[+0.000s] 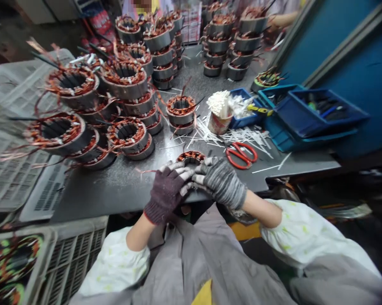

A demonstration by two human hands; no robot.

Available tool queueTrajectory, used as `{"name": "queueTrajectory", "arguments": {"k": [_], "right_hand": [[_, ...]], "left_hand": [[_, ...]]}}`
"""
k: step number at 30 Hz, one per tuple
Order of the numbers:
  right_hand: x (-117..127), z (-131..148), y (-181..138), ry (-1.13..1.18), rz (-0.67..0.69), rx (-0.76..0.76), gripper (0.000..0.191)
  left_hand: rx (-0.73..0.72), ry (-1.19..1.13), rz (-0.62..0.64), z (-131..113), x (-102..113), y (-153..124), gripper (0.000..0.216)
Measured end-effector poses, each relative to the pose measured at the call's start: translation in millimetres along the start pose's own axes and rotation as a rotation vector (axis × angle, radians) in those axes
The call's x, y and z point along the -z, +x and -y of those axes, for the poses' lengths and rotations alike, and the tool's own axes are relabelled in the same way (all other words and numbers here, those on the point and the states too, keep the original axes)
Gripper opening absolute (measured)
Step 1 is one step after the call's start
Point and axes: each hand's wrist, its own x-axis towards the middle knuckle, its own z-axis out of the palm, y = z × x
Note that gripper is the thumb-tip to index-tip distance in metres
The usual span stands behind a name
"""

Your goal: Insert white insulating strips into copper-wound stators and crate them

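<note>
At the table's near edge (121, 203), a left hand (166, 191) in a dark glove and a right hand (221, 181) in a grey glove are together gripping a copper-wound stator (191, 157). Red-handled scissors (242, 154) are lying just right. Bare tabletop is stretching left; stacked stators (127, 84) and blue bins (305, 114) are crowding beyond.

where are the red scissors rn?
Head view: the red scissors lie flat on the grey table, just beyond and right of the right hand, near the white strips and the blue trays.
</note>
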Motion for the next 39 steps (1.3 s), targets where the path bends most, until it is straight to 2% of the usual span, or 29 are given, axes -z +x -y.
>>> {"name": "queueTrajectory", "arguments": {"k": [3,4,6,8,10,12,15,19,24,29,32,36,39], "right_hand": [[-1.6,-30.8,-6.9,0.077,-0.152,0.018,0.026],[0.4,-46.9,-6.8,0.099,-0.236,-0.056,0.025],[6.5,-82.8,0.1,0.11,-0.418,-0.327,0.024],[11.9,-116.2,16.7,0.107,-0.535,-0.58,0.022],[13.7,-140.5,39.2,0.125,-0.579,-0.675,0.019],[12.4,-154.0,59.3,0.155,-0.599,-0.677,0.018],[8.2,-161.3,73.0,0.227,-0.604,-0.645,0.019],[3.3,-165.6,68.5,0.307,-0.659,-0.679,0.022],[0.3,-169.2,65.5,0.377,-0.62,-0.633,0.019],[4.9,-172.8,61.2,0.683,-0.855,-0.64,0.022],[13.1,-175.6,56.4,0.792,-0.914,-0.664,0.028],[25.2,-176.7,48.5,0.696,-1.004,-0.608,0.027],[30.8,-161.3,35.0,0.562,-0.937,-0.576,0.023]], "left_hand": [[0.036,0.109,-0.042,-16.0,1.7,-2.5,0.028],[0.04,0.133,-0.057,-20.2,1.9,-3.5,0.027],[0.052,0.163,-0.075,-25.6,1.4,-5.0,0.027],[0.048,0.153,-0.071,-27.1,-0.4,-5.8,0.028],[0.029,0.11,-0.058,-25.4,-2.8,-6.4,0.028],[0.015,0.06,-0.052,-22.2,-4.9,-7.2,0.027],[0.029,0.017,-0.05,-19.0,-7.0,-8.9,0.027],[0.048,-0.017,-0.078,-19.9,-8.7,-10.2,0.027],[0.056,-0.009,-0.099,-22.0,-10.0,-9.4,0.024],[0.072,-0.013,-0.103,-22.5,-10.1,-9.2,0.024],[0.091,-0.021,-0.095,-23.2,-10.0,-9.3,0.024],[0.109,0.007,-0.101,-24.6,-11.9,-8.9,0.024],[0.124,0.03,-0.104,-26.8,-13.4,-8.3,0.024]]}}
